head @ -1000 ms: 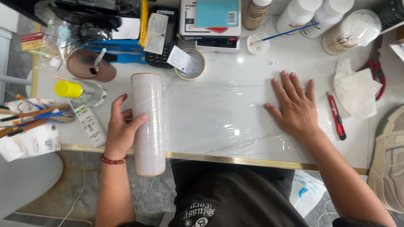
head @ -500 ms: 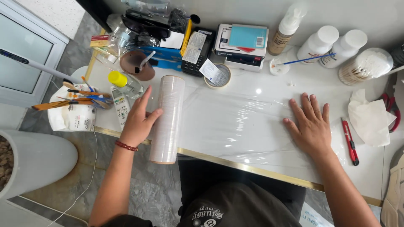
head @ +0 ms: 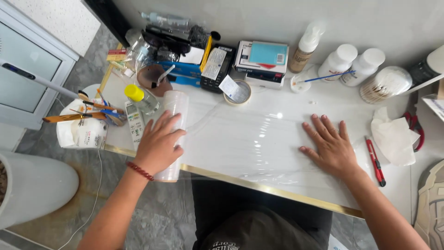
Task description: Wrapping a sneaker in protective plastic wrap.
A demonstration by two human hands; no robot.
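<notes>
- I have two hands on the surface (head: 277, 185): my left hand (head: 157, 146) and my right hand (head: 330, 146).
- One roll of clear film (head: 175, 111).
- Two white bottles (head: 338, 61).
- One spray bottle (head: 305, 46).
- One tape ring (head: 237, 92).
- One red cutter (head: 374, 161).
- One crumpled tissue (head: 393, 136).

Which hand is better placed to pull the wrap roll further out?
Left. The left hand already grips the clear wrap roll at the table's left edge. The right hand lies flat, pinning the stretched film to the white tabletop, so it looks occupied.
</notes>
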